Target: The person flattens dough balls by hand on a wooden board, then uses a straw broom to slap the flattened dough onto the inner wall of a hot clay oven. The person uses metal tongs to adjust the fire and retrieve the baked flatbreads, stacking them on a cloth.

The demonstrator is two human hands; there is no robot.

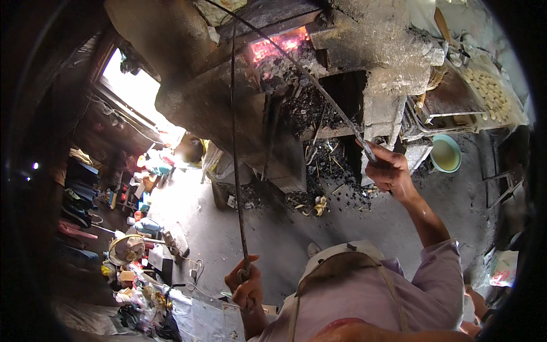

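My left hand (246, 286) is closed around the lower end of a long thin metal rod (236, 154), which stands nearly upright in view. Farther right, my right hand (391, 169) grips a thicker metal rod (333, 102) that slants up and left, crossing in front of the oven mouth. Inside that mouth, coals (280, 44) glow red and pink, with grey ash around them. The sooty brick and clay oven (393, 91) surrounds the opening. Both rods' far ends reach the top of the view, and I cannot tell what they touch.
A tray of small pale dough pieces (489, 94) lies at the right beside a dark metal sheet (452, 94). A pale green basin (445, 154) stands below. Charcoal bits (336, 171) litter the floor. Clutter (142, 251) lines the left; another person's hand (476, 302) shows lower right.
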